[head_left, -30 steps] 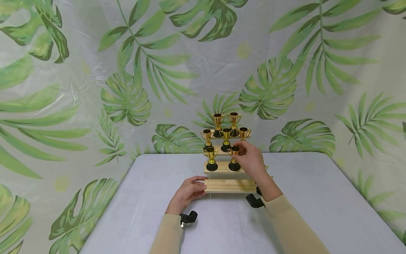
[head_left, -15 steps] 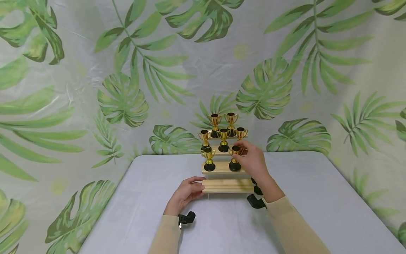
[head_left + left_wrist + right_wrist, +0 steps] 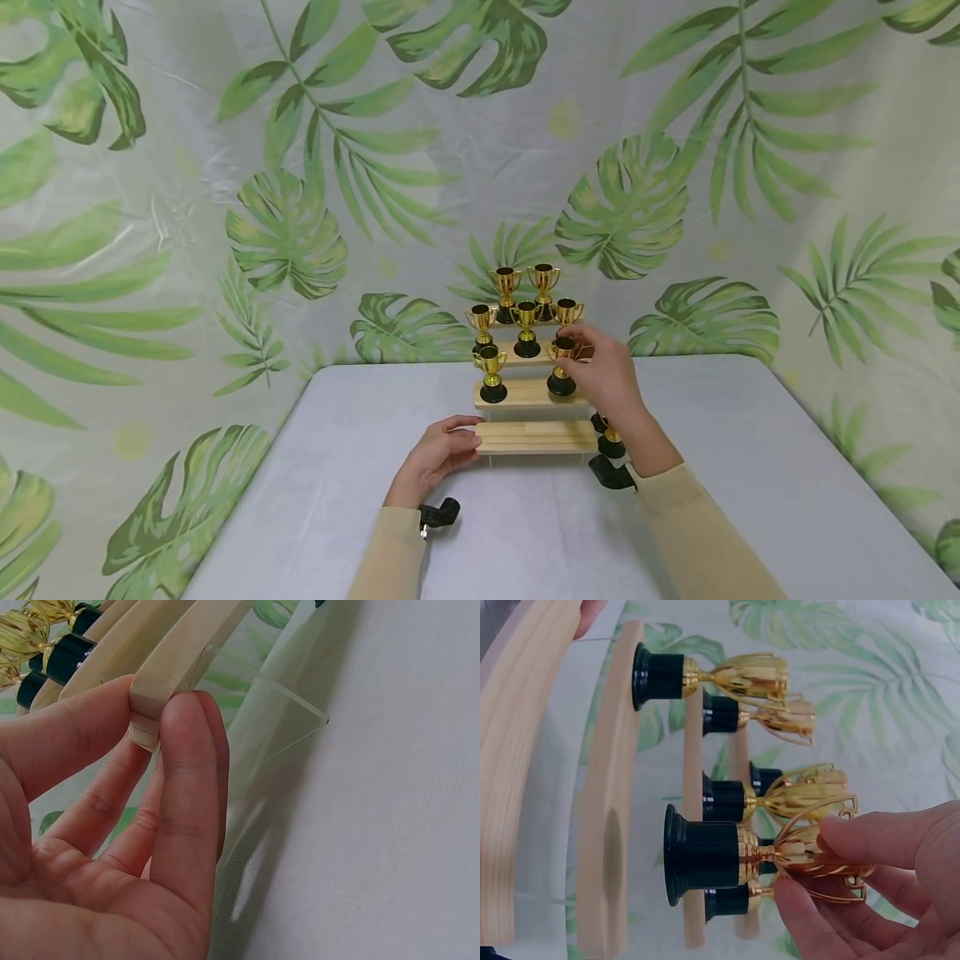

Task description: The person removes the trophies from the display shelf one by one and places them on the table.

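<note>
Pale grey cloth is covering the table (image 3: 750, 467), and a backdrop (image 3: 225, 208) printed with green leaves is hanging on 3 sides. At the table's far middle a stepped wooden stand (image 3: 536, 436) is carrying small gold trophies. Right hand (image 3: 609, 379) is pinching the cup of a trophy (image 3: 562, 367) standing on the second step; left hand (image 3: 438, 454) is pinching the bottom step's left end between thumb and fingers
</note>
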`<state>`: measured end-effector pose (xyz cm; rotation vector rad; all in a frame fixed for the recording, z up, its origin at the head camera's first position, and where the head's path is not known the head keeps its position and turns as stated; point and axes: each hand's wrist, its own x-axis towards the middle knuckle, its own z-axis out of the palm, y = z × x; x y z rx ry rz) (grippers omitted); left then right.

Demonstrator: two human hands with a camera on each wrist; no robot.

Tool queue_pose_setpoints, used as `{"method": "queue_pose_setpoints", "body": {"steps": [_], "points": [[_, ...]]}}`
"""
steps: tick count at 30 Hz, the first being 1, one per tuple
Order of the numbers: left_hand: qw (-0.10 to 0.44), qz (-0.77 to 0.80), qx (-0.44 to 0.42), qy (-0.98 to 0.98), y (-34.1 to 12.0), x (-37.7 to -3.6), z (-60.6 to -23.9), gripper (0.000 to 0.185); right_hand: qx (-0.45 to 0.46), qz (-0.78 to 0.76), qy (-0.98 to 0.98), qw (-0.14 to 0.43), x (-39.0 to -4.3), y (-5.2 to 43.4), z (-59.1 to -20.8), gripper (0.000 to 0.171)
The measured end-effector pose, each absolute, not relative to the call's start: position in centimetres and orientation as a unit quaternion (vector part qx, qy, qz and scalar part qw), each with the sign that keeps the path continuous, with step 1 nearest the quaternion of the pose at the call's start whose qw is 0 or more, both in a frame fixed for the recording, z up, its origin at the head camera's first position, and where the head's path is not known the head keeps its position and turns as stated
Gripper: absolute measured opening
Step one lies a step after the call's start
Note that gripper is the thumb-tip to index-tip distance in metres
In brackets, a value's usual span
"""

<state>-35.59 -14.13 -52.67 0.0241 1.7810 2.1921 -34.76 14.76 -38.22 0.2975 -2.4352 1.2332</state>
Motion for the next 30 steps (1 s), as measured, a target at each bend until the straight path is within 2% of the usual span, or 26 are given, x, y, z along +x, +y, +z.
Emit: {"method": "queue_pose_setpoints", "body": {"steps": [30], "points": [[0.159,0.762,0.016,0.628,-14.3,-35.6,-52.8,0.048,0.076,0.424,-0.876,0.219,-34.4,19.1,-37.3,0.04]]}}
